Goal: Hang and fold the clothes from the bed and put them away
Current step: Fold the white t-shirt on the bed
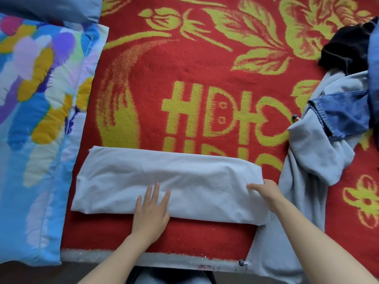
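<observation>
**Grey band lies crosswise, a hand at its middle and one at its end**

The grey garment [168, 177] sits folded into a long band on the red blanket [184, 68], close to the bed's front edge, with its long axis running left to right. The left hand [150, 212] is flat on the near side around the middle, fingers [156, 191] spread and pressing the cloth down. The right hand [266, 192] is at the band's right end, laid over the edge and pointing left. The thumb is hidden, so I cannot tell whether it pinches the cloth or only rests there.

That right end is the one to fold, I'd judge, going leftward toward the pinning left hand. There's open blanket beyond the band. It's tighter at the sides: the quilt [37, 99] lies just beside the left end, and the pile [320, 144] of unfolded clothes crowds the right end, touching or nearly so.
</observation>
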Action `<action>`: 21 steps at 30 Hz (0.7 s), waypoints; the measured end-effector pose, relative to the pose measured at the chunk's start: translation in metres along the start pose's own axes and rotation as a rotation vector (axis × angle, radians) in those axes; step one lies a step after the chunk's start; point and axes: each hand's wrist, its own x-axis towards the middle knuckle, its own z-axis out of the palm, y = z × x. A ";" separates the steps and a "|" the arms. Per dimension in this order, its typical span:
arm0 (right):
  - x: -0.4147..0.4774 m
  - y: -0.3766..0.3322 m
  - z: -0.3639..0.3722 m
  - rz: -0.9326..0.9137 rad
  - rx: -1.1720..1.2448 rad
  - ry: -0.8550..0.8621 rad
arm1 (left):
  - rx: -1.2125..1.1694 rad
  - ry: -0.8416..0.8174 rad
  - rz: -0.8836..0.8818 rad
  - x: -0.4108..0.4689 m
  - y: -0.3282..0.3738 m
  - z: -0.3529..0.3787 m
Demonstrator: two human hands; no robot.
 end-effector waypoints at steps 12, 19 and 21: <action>-0.094 -0.065 0.045 -0.486 -0.374 -0.132 | -0.820 0.076 -0.179 0.007 -0.032 -0.026; -0.204 -0.147 0.177 -0.682 -0.082 -0.620 | -1.464 0.757 -0.753 -0.025 -0.101 -0.061; -0.214 -0.139 0.194 -0.680 -0.159 -0.648 | -1.438 0.924 -0.961 -0.033 -0.120 -0.057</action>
